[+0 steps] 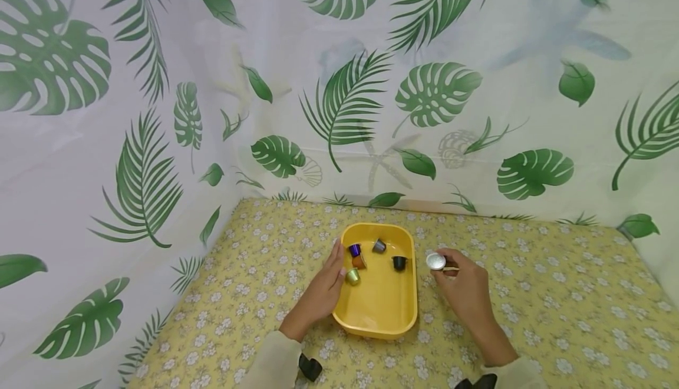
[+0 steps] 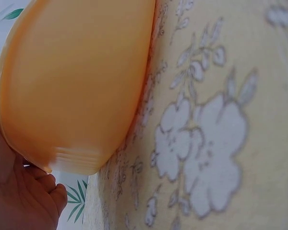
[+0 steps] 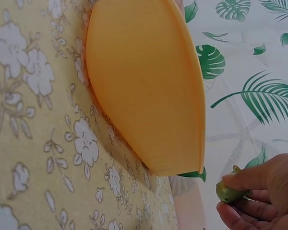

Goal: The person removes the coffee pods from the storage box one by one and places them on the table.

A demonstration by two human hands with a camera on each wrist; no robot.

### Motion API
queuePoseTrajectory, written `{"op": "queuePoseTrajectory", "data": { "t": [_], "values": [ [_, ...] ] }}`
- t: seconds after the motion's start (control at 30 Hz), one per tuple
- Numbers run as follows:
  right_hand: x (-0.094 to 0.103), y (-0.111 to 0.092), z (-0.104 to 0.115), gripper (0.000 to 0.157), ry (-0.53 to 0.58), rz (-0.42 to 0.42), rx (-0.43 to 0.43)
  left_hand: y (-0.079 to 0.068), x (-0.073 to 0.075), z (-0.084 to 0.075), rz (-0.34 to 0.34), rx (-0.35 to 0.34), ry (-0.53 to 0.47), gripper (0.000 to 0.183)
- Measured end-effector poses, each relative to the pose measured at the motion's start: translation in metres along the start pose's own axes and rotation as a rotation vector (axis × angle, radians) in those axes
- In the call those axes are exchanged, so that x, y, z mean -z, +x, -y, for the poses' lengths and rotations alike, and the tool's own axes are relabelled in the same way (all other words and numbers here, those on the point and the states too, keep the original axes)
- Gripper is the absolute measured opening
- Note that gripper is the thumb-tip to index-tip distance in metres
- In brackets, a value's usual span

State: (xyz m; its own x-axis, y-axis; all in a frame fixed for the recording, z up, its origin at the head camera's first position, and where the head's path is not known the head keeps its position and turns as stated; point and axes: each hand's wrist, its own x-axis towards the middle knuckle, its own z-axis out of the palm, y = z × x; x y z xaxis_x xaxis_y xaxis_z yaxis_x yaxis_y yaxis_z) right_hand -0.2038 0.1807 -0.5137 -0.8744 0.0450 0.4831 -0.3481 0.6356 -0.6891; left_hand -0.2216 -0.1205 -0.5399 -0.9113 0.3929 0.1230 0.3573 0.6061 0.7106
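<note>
A yellow plastic tray [image 1: 376, 312] stands on the table. My left hand [image 1: 322, 287] grips its left rim; in the left wrist view the fingers [image 2: 47, 184] curl at the rim's outer side. To the right of the tray, my right hand [image 1: 469, 289] pinches a green coffee capsule [image 3: 229, 192] between thumb and fingers. Its silver foil lid [image 1: 436, 261] faces the head camera. Inside the tray lie several other capsules: a purple one [image 1: 354, 250], an orange-brown one [image 1: 359, 261], a gold-green one [image 1: 353, 276], a grey one [image 1: 379, 246] and a black one [image 1: 399, 263].
A yellow flowered cloth [image 1: 557, 294] covers the table. White sheets with green leaf prints [image 1: 347, 106] hang behind the table and along its left side. Black straps [image 1: 310, 368] are worn at both wrists.
</note>
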Motion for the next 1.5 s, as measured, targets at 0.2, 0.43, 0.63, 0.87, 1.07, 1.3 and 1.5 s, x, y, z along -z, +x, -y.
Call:
{"op": "queuePoseTrajectory", "data": {
  "t": [0.2, 0.43, 0.63, 0.87, 1.07, 1.3, 1.5],
  "values": [
    [0.000, 0.002, -0.004, 0.037, -0.002, 0.001, -0.009, 0.000, 0.000, -0.001, 0.002, 0.006, -0.003, 0.056],
    [0.000, 0.005, -0.006, 0.036, 0.004, 0.012, -0.028, 0.000, 0.001, -0.002, 0.004, 0.004, 0.003, 0.056],
    [-0.001, 0.008, -0.011, 0.036, -0.001, 0.020, -0.026, 0.000, 0.001, -0.001, 0.003, 0.004, 0.008, 0.055],
    [-0.004, 0.010, -0.017, 0.035, -0.018, 0.047, -0.045, 0.000, 0.001, -0.001, 0.000, 0.006, 0.002, 0.055],
    [-0.007, 0.011, -0.023, 0.034, -0.028, 0.062, -0.074, 0.000, 0.000, 0.001, 0.003, 0.001, 0.004, 0.056],
    [-0.012, 0.014, -0.032, 0.035, -0.045, 0.080, -0.093, 0.000, 0.000, 0.001, 0.003, -0.004, 0.019, 0.055],
    [-0.015, 0.016, -0.037, 0.035, -0.055, 0.077, -0.077, 0.000, 0.001, -0.002, 0.005, -0.006, 0.021, 0.055]
  ]
}}
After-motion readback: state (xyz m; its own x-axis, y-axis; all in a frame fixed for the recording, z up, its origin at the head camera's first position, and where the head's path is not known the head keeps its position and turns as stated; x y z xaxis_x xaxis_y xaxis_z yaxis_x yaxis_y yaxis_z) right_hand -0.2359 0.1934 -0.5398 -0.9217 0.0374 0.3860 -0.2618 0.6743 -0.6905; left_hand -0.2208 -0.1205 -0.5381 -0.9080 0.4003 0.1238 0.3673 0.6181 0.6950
